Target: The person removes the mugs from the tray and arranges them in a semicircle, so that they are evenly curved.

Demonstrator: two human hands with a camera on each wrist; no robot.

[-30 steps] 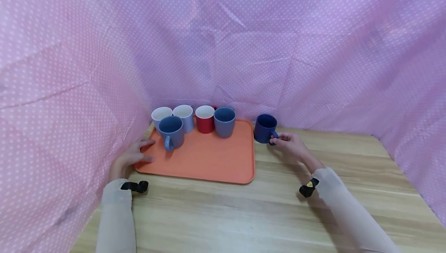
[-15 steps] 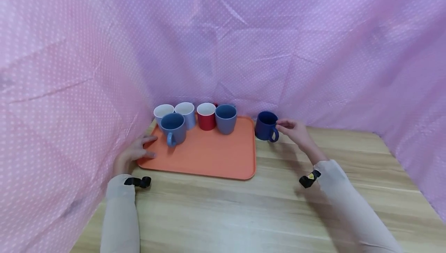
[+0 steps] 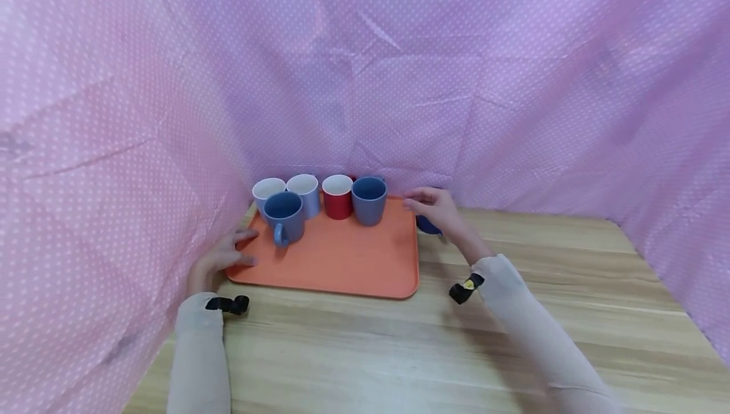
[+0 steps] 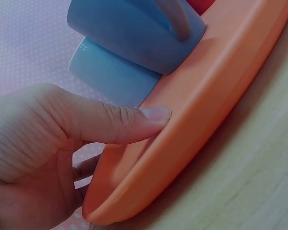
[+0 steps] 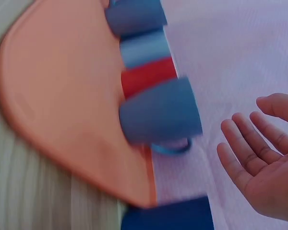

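An orange tray [image 3: 336, 262] lies on the table, and my left hand [image 3: 225, 254] holds its left edge. In the left wrist view the thumb lies over the rim, while the other fingers pass out of sight beyond the edge. My right hand [image 3: 439, 211] is in the air by the tray's far right corner, fingers loosely bent and holding nothing. It hides most of a dark blue mug [image 3: 429, 226], which stands beside the tray. Nearest on the tray is a grey-blue mug [image 3: 369, 203], apart from the fingers in the right wrist view [image 5: 161, 112].
Left of that mug stand a red mug [image 3: 338, 200] with a white inside and two pale blue mugs [image 3: 310, 201]. Another grey-blue mug [image 3: 288, 219] sits in front, handle toward me. A pink dotted cloth [image 3: 422, 84] hangs behind the wooden table [image 3: 342, 350].
My right hand has let go of the dark blue mug's handle, risen past its rim and moved left toward the tray. The left hand stays at the tray's edge.
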